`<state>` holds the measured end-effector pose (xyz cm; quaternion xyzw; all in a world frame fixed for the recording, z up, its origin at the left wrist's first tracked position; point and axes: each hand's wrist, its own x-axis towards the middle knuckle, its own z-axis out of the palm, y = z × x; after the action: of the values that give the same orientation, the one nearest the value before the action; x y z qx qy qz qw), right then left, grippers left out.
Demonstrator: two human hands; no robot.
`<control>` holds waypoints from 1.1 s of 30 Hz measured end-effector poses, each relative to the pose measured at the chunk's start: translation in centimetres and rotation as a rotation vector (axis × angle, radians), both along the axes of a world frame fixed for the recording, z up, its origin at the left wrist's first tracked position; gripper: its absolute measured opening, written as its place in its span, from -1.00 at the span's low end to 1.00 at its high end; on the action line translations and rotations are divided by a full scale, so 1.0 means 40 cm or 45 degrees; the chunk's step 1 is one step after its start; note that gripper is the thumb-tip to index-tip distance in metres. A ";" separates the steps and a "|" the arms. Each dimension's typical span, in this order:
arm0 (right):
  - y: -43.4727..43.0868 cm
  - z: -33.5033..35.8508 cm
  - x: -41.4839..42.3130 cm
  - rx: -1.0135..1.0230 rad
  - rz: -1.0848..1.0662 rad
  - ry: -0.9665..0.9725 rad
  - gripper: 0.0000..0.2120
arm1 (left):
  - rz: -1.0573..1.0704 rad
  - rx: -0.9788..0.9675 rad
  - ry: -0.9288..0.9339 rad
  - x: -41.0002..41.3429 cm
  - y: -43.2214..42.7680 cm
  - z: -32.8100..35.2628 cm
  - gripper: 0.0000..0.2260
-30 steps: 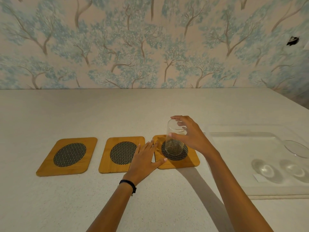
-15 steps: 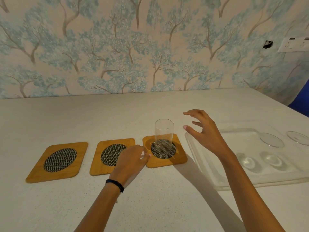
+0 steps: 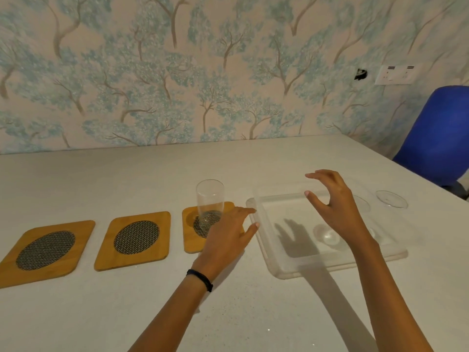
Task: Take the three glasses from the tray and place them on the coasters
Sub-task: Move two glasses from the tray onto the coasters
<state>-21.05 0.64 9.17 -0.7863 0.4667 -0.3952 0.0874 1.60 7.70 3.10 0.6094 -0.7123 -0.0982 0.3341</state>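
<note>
Remaining glasses [image 3: 327, 235] inside tray [image 3: 286, 271]

No readable text anywhere; the marks on the wall switch plate [image 3: 396, 74] are too small.

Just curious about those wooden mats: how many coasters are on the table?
3, in a row left of the tray: left coaster and middle coaster bare, right coaster holding a glass, partly hidden by the left hand.
</note>
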 end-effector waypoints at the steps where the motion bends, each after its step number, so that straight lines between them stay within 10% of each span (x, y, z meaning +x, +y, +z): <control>1: 0.001 -0.004 -0.017 0.025 -0.033 0.023 -0.68 | -0.024 0.022 -0.031 -0.017 -0.009 -0.004 -0.61; 15: -0.022 -0.066 -0.168 0.434 -0.270 0.198 -0.37 | -0.032 0.144 -0.263 -0.089 -0.033 -0.053 -0.46; 33: 0.015 -0.050 -0.079 0.233 -0.284 -0.008 -0.42 | -0.071 0.106 -0.273 -0.018 0.030 -0.063 -0.50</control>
<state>-24.21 1.23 7.18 -0.7171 0.5849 -0.3609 0.1157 0.88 8.91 0.57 0.6097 -0.7559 -0.0713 0.2276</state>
